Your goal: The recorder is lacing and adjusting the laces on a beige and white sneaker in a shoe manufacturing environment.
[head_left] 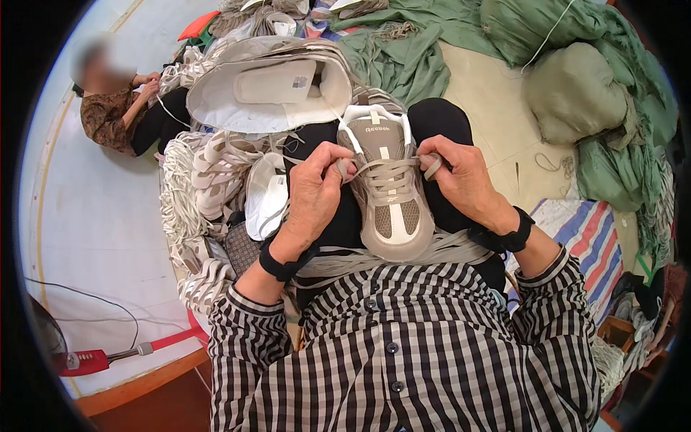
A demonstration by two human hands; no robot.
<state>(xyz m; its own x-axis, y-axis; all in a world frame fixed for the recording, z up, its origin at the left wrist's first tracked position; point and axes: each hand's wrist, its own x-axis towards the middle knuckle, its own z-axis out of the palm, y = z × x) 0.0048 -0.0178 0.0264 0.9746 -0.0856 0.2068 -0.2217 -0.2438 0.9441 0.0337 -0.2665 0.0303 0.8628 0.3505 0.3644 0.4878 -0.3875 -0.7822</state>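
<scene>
A taupe and white sneaker [394, 223] rests between my knees, its toe toward me and its tongue at the far end. Beige shoelace [389, 173] crosses its eyelets in several rows. At the shoe's left side my left hand [317, 189] is closed in a pinch on one lace end. My right hand [461, 176] pinches the other end on the opposite side. Both ends lead out from the upper rows of the lacing. More loose beige laces [461, 248] lie across my lap, behind the toe.
Beyond my left knee lies a large whitish shoe upper [270, 83] or similar piece. Bundles of laces [183, 187] and shoes pile up at left. Green cloth [403, 65] and a stuffed sack [576, 93] lie at the far right. A person [119, 108] sits at far left, holding a lace.
</scene>
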